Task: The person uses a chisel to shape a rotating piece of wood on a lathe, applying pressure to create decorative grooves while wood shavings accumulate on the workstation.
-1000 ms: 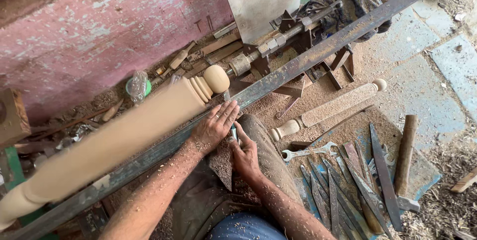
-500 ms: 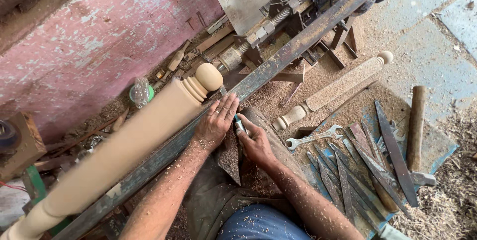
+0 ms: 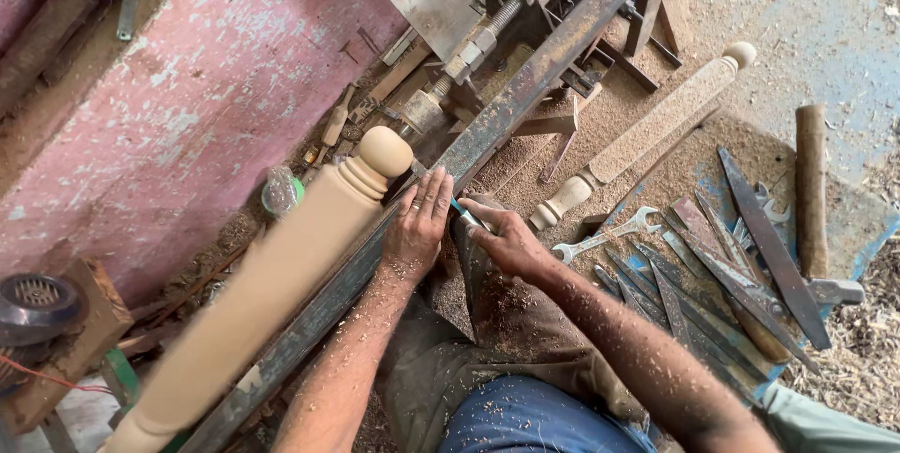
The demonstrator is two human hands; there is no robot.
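Note:
A long pale turned wooden post (image 3: 272,284) with a ball end is mounted on the lathe and runs diagonally from the bottom left. My left hand (image 3: 417,228) lies flat with its fingers together on the rusty steel tool rest bar (image 3: 525,97), just beside the post's ball end. My right hand (image 3: 506,239) is closed around a small blue-handled tool (image 3: 466,216) whose tip points toward the left hand's fingers. Both forearms are dusted with wood shavings.
A second turned spindle (image 3: 647,134) lies on sawdust to the right. Several chisels and flat blades (image 3: 712,275), a spanner (image 3: 605,235) and a wooden-handled tool (image 3: 811,190) lie on a blue sheet at the right. A small motor (image 3: 37,303) sits at the left.
The view has tilted downward, so the lathe and post sit higher in frame. My hands stay close together at the rest bar, near the post's ball end.

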